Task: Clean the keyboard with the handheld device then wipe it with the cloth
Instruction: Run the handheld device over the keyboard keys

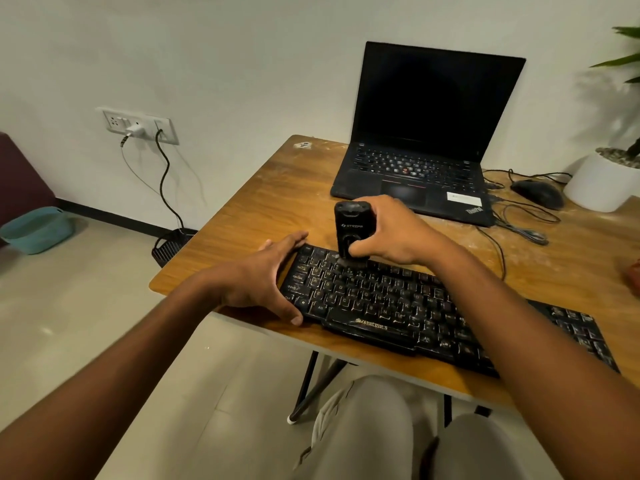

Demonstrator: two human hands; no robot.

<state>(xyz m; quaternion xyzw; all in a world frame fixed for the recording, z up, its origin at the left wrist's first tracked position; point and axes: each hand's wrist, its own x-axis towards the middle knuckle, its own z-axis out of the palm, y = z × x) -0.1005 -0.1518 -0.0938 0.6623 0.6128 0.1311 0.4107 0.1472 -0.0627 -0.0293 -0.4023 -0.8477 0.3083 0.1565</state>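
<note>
The right hand grips the upright black handheld cleaning device, its lower end touching the top-left keys of the black keyboard on the wooden table. The left hand, fingers straight, braces the keyboard's left edge.

Your keyboard reads "ZEBRONICS" on its front edge, with key legends such as "Alt" and "Caps Lock". Behind the keyboard, your handheld device shows a brand resembling "STRIFF". The laptop beyond says "ThinkPad".

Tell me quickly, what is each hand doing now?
Left hand: open, bracing the keyboard end.
Right hand: grips the handheld vacuum.
</note>
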